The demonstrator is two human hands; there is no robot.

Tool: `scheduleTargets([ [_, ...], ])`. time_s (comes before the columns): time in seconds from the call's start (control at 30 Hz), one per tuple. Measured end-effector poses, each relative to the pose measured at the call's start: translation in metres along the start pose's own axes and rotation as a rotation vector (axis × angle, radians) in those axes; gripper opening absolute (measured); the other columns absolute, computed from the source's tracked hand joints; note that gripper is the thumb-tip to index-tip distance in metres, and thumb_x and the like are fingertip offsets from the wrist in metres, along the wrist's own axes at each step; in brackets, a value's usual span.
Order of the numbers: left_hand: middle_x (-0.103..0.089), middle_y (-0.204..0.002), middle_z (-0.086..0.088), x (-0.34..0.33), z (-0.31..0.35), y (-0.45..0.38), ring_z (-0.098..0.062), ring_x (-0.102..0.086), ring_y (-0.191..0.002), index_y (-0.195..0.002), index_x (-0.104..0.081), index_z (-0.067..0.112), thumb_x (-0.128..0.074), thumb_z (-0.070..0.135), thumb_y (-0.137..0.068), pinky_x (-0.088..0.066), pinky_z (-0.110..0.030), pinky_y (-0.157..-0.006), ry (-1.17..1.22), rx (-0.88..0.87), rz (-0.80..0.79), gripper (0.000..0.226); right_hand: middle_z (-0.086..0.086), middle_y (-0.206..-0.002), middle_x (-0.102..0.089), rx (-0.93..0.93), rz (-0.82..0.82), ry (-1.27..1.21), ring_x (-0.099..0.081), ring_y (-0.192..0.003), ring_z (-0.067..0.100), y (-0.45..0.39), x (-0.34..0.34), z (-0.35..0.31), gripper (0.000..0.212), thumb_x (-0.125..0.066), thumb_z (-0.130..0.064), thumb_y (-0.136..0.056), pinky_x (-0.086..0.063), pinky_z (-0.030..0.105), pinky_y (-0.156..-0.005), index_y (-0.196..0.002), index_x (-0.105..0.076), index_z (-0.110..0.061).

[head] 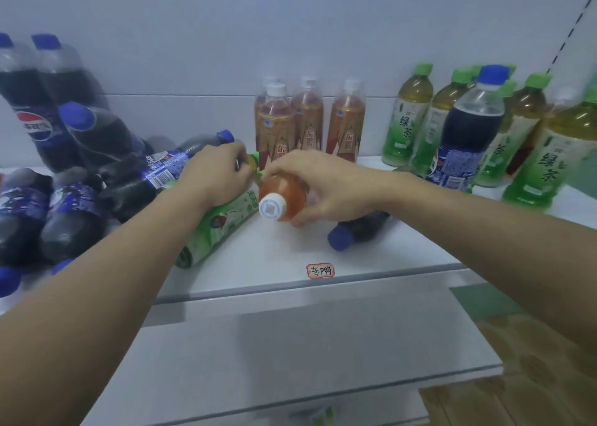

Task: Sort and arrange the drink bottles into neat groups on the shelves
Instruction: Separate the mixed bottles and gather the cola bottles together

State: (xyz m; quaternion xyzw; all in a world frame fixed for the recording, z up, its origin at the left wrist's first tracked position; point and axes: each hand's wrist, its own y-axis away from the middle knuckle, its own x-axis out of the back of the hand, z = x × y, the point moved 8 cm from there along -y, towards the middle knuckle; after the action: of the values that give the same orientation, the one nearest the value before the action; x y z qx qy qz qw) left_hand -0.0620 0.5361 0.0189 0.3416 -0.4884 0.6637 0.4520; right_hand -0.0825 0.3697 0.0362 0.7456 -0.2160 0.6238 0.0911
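My right hand grips an orange drink bottle lying with its white cap toward me at the middle of the white shelf. My left hand is curled round the upper part of a green tea bottle that lies on its side. Several orange bottles stand upright at the back. Green tea bottles stand at the right, with one upright cola bottle among them. A heap of cola bottles fills the left side.
Another cola bottle lies on its side under my right wrist. A small handwritten label sits at the shelf's front edge. A lower shelf juts out below. The white back wall is close behind the bottles.
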Motion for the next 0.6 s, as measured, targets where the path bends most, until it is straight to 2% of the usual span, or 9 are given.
scheduleTargets([
  [0.07, -0.068, -0.096, -0.009, 0.000, -0.001, 0.001, -0.036, -0.061, -0.089, -0.096, -0.059, 0.021, -0.050, 0.028, -0.094, -0.052, -0.042, -0.079, 0.017, 0.001, -0.004, 0.012, -0.007, -0.129, -0.060, -0.120, 0.076, -0.195, -0.058, -0.116, 0.014, 0.002, 0.018, 0.018, 0.066, -0.084, -0.033, -0.079, -0.047, 0.032, -0.099, -0.135, -0.051, -0.028],
  [0.2, -0.068, -0.099, -0.009, 0.000, 0.003, 0.002, -0.034, -0.062, -0.089, -0.100, -0.059, 0.021, -0.046, 0.030, -0.094, -0.054, -0.046, -0.082, 0.012, 0.007, -0.027, 0.017, -0.009, -0.116, -0.066, -0.383, 0.244, -0.564, -0.063, -0.100, 0.002, -0.001, 0.034, 0.056, 0.048, -0.076, -0.022, -0.092, -0.048, 0.015, -0.076, -0.133, -0.053, -0.017],
  [0.27, -0.068, -0.100, -0.009, -0.001, 0.006, 0.002, -0.035, -0.062, -0.091, -0.102, -0.058, 0.020, -0.044, 0.031, -0.095, -0.053, -0.044, -0.080, -0.014, 0.011, -0.029, 0.019, -0.012, -0.104, -0.065, -0.514, 0.311, -0.697, -0.062, -0.088, 0.000, -0.005, 0.033, 0.073, 0.027, -0.071, -0.025, -0.096, -0.047, 0.012, -0.059, -0.119, -0.057, -0.024],
  [0.3, -0.067, -0.100, -0.010, -0.002, 0.008, 0.002, -0.035, -0.062, -0.091, -0.103, -0.058, 0.020, -0.044, 0.032, -0.096, -0.053, -0.044, -0.079, -0.025, 0.007, -0.032, 0.020, -0.013, -0.098, -0.065, -0.560, 0.340, -0.739, -0.061, -0.084, 0.001, -0.007, 0.032, 0.080, 0.017, -0.069, -0.026, -0.097, -0.047, 0.016, -0.055, -0.109, -0.057, -0.028],
  [0.33, -0.067, -0.100, -0.010, -0.002, 0.009, 0.002, -0.035, -0.062, -0.090, -0.104, -0.057, 0.019, -0.044, 0.032, -0.097, -0.054, -0.044, -0.079, -0.032, -0.002, -0.036, 0.020, -0.013, -0.095, -0.064, -0.600, 0.369, -0.776, -0.062, -0.085, 0.005, -0.009, 0.031, 0.085, 0.012, -0.068, -0.028, -0.098, -0.048, 0.022, -0.058, -0.102, -0.056, -0.030],
  [0.4, -0.067, -0.099, -0.010, -0.003, 0.011, 0.002, -0.033, -0.063, -0.087, -0.106, -0.057, 0.019, -0.044, 0.031, -0.097, -0.056, -0.046, -0.080, -0.030, -0.023, -0.046, 0.020, -0.013, -0.097, -0.062, -0.671, 0.428, -0.836, -0.062, -0.098, 0.016, -0.012, 0.028, 0.094, 0.014, -0.066, -0.034, -0.099, -0.050, 0.033, -0.072, -0.101, -0.053, -0.030],
  [0.5, -0.066, -0.096, -0.009, -0.002, 0.012, 0.001, -0.031, -0.062, -0.084, -0.106, -0.057, 0.019, -0.043, 0.031, -0.098, -0.055, -0.043, -0.075, -0.035, -0.050, -0.045, 0.020, -0.007, -0.112, -0.061, -0.735, 0.497, -0.811, -0.059, -0.115, 0.024, -0.011, 0.025, 0.100, 0.032, -0.064, -0.041, -0.099, -0.053, 0.045, -0.088, -0.119, -0.044, -0.025],
  [0.6, -0.063, -0.092, -0.008, -0.004, 0.012, 0.000, -0.030, -0.060, -0.080, -0.104, -0.055, 0.019, -0.043, 0.031, -0.098, -0.048, -0.039, -0.067, -0.043, -0.066, -0.041, 0.018, 0.001, -0.134, -0.059, -0.761, 0.533, -0.728, -0.060, -0.122, 0.023, -0.003, 0.023, 0.098, 0.051, -0.065, -0.034, -0.100, -0.053, 0.050, -0.102, -0.141, -0.041, -0.017],
])
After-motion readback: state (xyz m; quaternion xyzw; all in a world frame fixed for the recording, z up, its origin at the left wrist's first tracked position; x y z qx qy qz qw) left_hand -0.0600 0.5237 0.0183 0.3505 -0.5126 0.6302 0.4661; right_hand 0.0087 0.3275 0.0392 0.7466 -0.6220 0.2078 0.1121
